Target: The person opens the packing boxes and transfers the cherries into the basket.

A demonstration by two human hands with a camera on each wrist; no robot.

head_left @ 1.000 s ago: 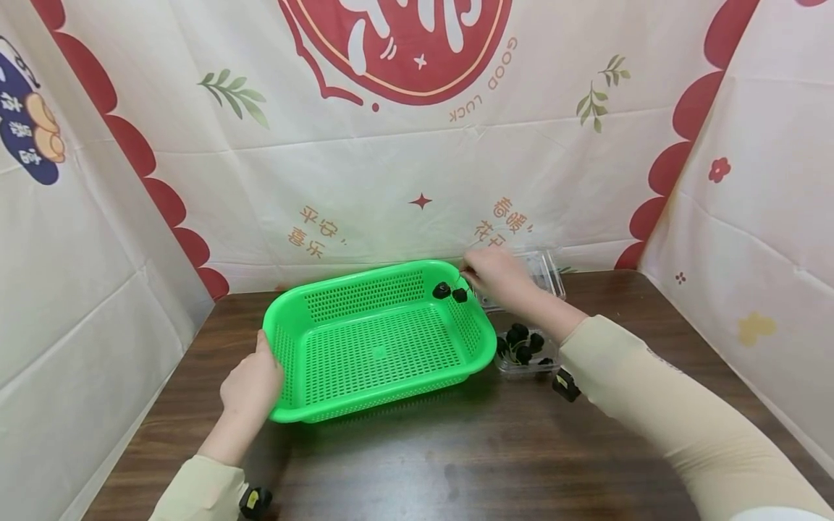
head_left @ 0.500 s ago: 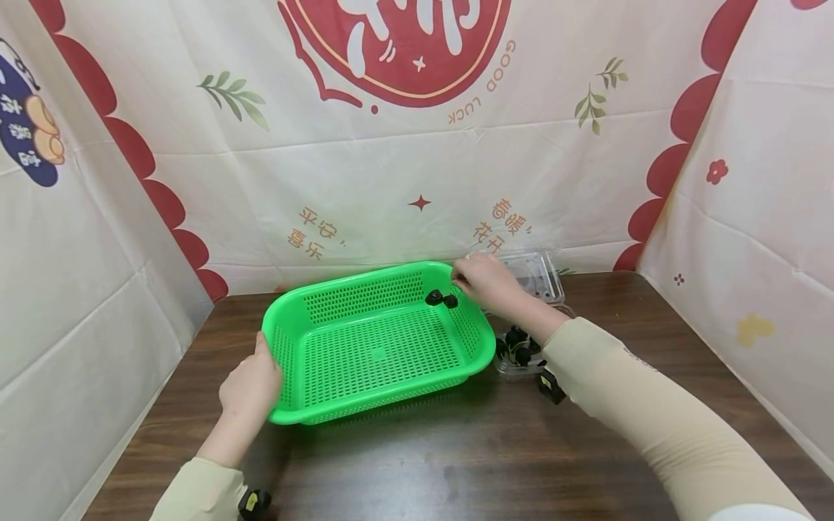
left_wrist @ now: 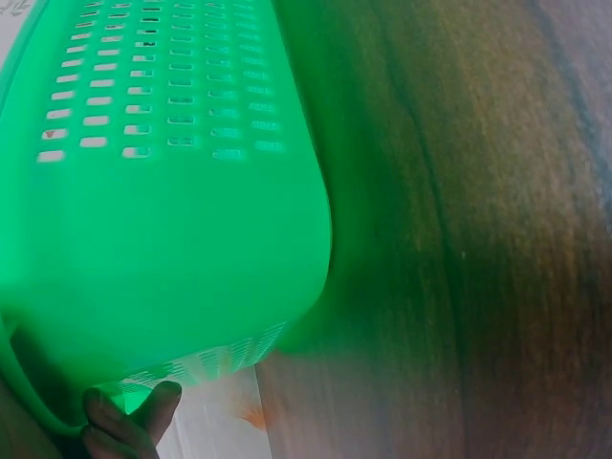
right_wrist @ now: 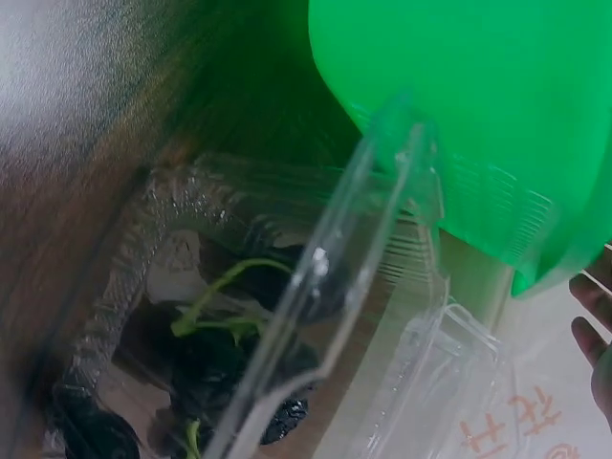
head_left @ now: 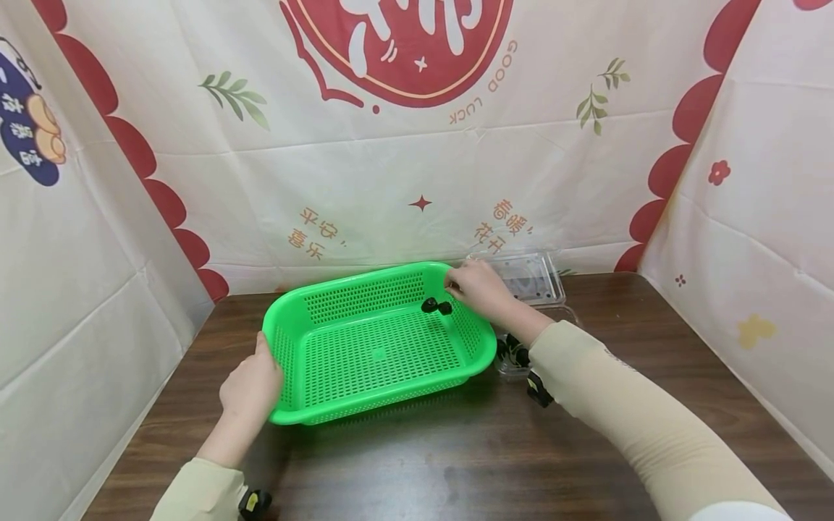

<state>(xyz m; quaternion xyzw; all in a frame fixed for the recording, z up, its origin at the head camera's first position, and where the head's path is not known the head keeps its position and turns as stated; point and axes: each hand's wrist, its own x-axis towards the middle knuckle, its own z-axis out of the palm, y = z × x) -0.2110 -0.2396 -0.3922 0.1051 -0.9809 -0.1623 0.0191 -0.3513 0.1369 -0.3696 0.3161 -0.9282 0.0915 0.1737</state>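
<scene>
A green perforated plastic basket [head_left: 378,352] sits on the table, its rim held at the left end by my left hand [head_left: 250,383]. In the left wrist view its fingers [left_wrist: 158,406] curl round beneath the rim. Over the basket's far right corner, my right hand [head_left: 481,289] pinches a small sprig of dark grapes [head_left: 428,305], which hangs inside the basket. More dark grapes [right_wrist: 215,368] with green stems lie in a clear plastic box [head_left: 513,373] right of the basket, partly hidden by my right forearm in the head view.
The box's clear lid [head_left: 531,278] stands raised behind it, close to the printed backdrop cloth [head_left: 365,174]. Cloth walls also bound the left and right sides. The brown wooden table [head_left: 417,470] extends in front of the basket.
My right hand has moved left and slightly toward me with the dark grapes, farther in over the basket. The left hand and the basket have stayed put.
</scene>
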